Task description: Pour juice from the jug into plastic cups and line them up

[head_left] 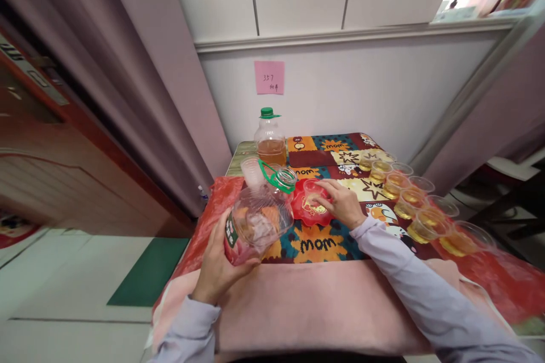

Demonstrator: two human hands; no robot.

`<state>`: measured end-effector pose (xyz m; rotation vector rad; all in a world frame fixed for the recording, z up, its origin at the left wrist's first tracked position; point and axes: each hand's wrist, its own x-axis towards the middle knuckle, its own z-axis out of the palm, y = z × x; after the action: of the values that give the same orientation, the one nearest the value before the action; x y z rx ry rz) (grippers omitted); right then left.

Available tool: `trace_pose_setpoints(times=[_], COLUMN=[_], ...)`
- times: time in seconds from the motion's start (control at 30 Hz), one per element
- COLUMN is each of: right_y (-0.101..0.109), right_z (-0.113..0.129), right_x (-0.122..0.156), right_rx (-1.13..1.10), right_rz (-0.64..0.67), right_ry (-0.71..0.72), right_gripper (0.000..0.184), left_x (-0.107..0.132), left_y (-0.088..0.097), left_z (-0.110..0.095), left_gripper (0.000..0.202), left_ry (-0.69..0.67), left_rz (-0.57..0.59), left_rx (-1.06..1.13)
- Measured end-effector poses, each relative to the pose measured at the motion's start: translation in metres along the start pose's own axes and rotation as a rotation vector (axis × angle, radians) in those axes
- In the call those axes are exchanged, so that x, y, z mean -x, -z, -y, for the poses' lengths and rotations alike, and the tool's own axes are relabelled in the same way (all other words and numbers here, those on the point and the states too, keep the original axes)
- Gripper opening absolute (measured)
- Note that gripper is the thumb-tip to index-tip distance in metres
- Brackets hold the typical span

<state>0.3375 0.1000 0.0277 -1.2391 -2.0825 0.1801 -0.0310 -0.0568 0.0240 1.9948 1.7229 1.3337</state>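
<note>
Clear plastic fills the centre of my view: a big jug [259,218] with a green neck ring, lying tilted in the left hand [219,264], whose grip wraps the base end by the red label; the jug's long axis runs from that hand up and to the right, its mouth pointing at a small cup [313,190]; the right hand [340,201] has its grip closed lightly on that cup, which sits on a red plate [310,215] on the patterned tabletop [319,247]; the cup lies just right of the jug's mouth; I cannot tell how much liquid either holds; the fingers hide the cup's far side; a row of filled cups [419,212] stands further right, a capped bottle [270,139] behind.
</note>
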Motion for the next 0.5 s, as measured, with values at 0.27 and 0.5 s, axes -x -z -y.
trace_pose_setpoints(times=[0.27, 0.5], right_y=[-0.035, -0.075], right_z=[0.078, 0.103], right_x=[0.005, 0.013], right_rx=[-1.145, -1.524], right_rz=[0.202, 0.420], right_ry=[-0.137, -0.190], right_gripper=[0.088, 0.158], left_x=[-0.010, -0.013], left_y=[0.003, 0.006], left_z=[-0.007, -0.018], left_gripper=[0.131, 0.128], left_ry=[0.023, 0.022], left_rz=[0.050, 0.093], left_rx=[-0.028, -0.091])
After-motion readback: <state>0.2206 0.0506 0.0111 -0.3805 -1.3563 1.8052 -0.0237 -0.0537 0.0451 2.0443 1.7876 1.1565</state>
